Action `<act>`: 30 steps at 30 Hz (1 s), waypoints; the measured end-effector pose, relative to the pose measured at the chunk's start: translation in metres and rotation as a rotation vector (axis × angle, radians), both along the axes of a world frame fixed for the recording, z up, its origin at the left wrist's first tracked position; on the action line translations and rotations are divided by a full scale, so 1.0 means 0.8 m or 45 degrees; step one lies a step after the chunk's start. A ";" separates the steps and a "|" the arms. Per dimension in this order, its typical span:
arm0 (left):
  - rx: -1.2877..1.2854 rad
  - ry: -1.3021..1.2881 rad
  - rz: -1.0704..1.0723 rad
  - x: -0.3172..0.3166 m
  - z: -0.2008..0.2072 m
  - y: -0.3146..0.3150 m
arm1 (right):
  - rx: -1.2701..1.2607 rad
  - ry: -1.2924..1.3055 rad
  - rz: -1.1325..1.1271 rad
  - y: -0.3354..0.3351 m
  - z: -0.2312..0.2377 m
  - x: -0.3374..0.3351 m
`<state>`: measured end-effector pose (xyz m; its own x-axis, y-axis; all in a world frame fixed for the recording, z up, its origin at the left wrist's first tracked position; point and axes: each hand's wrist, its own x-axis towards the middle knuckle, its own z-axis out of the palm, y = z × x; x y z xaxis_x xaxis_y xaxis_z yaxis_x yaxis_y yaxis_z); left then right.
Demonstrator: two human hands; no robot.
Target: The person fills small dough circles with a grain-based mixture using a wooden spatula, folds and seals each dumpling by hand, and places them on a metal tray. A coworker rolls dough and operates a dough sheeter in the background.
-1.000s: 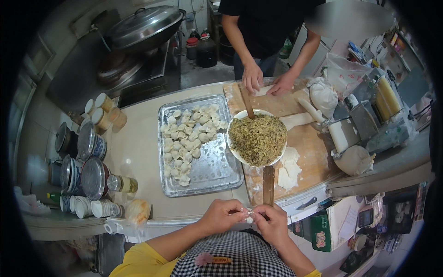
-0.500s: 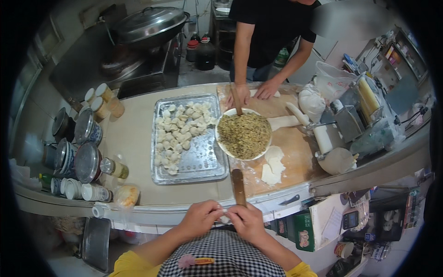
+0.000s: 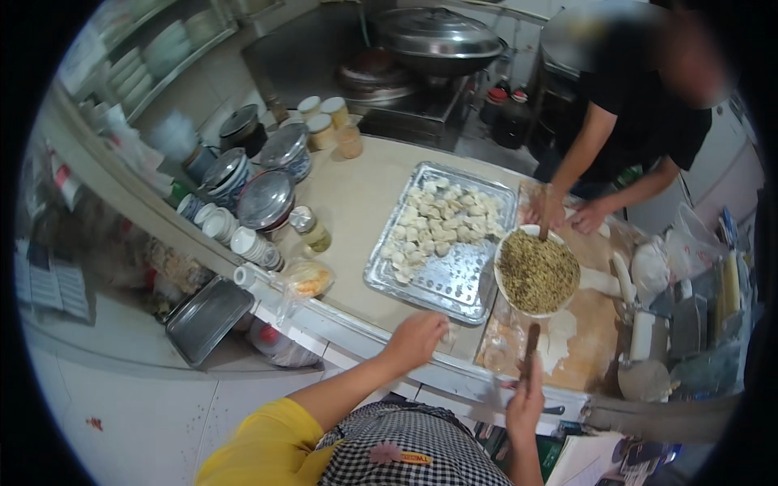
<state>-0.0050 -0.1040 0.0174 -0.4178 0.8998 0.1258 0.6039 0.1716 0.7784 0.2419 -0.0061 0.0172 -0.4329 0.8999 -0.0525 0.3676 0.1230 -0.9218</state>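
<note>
My left hand (image 3: 415,338) is closed in a pinch at the near edge of the metal tray (image 3: 381,275); a small pale dumpling (image 3: 449,332) shows partly at its fingertips, blurred. Rows of white dumplings (image 3: 444,217) cover the tray's far and left parts. In my right hand (image 3: 525,409) is a flat wooden spatula (image 3: 531,347), pointing up and away over the counter's front edge. Beyond it sits a white bowl of chopped greenish-brown filling (image 3: 538,272), with another wooden handle (image 3: 545,224) standing in it. Flat dough wrappers (image 3: 556,343) lie right of the spatula.
Across the counter another person's hands (image 3: 587,217) press on dough. A dough-rolling machine (image 3: 648,336) stands at the right. Lidded pots (image 3: 266,198), jars (image 3: 320,130), a glass jar (image 3: 310,229) and a bagged yellowish food (image 3: 308,278) line the left side. A wok with lid (image 3: 438,36) is behind.
The view has swung left. My hands, together before at a small piece of dough, have parted: the left has gone toward the tray, while the right keeps the spatula at the right.
</note>
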 end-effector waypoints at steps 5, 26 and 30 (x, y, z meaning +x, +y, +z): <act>-0.152 -0.063 0.327 -0.042 -0.010 -0.002 | 0.270 -0.409 -0.003 0.063 -0.082 0.087; 0.175 -0.400 1.257 -0.374 -0.117 -0.098 | 0.518 -0.339 0.474 -0.062 0.008 -0.178; 0.150 -0.423 1.156 -0.397 -0.147 -0.108 | 0.668 -0.148 0.977 -0.095 0.050 -0.361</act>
